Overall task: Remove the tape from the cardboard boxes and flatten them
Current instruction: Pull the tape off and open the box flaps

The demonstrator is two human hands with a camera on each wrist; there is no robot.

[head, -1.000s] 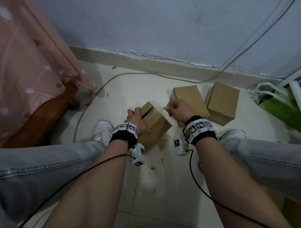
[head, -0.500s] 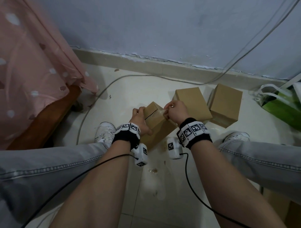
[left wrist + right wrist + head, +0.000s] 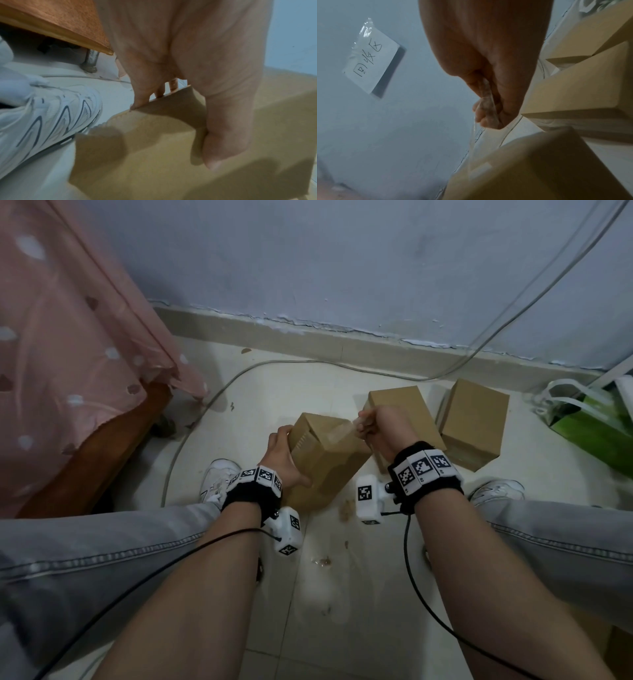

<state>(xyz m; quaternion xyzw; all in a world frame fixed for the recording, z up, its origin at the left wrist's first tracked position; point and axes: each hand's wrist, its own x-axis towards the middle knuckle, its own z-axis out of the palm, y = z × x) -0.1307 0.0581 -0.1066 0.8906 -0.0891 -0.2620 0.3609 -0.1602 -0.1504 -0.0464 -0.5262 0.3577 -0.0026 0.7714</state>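
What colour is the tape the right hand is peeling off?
Clear, see-through tape, pinched in the right hand; right wrist view shows it best.

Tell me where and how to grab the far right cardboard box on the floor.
Take the far right cardboard box from above, fingers and thumb across its two long side walls: it stands apart from its neighbour box, closed, its flat top facing up, so both walls look reachable.

Right hand [image 3: 488, 56] pinches clear tape [image 3: 488, 108] above a cardboard box [image 3: 530, 169].

Brown cardboard boxes [image 3: 325, 453], pink white-dotted curtain [image 3: 68, 354], green bag [image 3: 596, 433].
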